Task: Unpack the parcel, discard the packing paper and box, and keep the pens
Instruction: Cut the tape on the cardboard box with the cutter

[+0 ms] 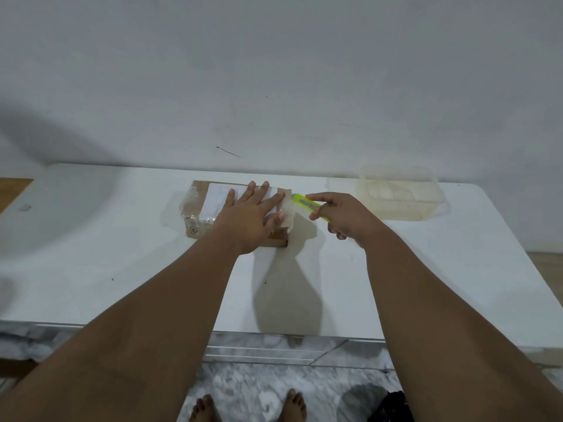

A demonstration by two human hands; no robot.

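Taped brown cardboard parcel (198, 208), white label, flat on table

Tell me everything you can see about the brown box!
The cardboard box lies flat on the white table, wrapped in shiny clear tape, with a white label on top. It is not open yet. The left hand presses flat on it, and the yellow-green cutter in the right hand points at its right end.

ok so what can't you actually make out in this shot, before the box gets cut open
- Contents of the parcel, head view: it is taped shut, so no pens or packing paper show.
- Printing on its white label: too small, and partly under the left hand.
- Blade of the yellow cutter: its tip meets the box edge; the right hand hides the handle's rear.
- Inside of the clear container: hazy, contents unclear.
- Dark object on the floor: cut off by the bottom edge.
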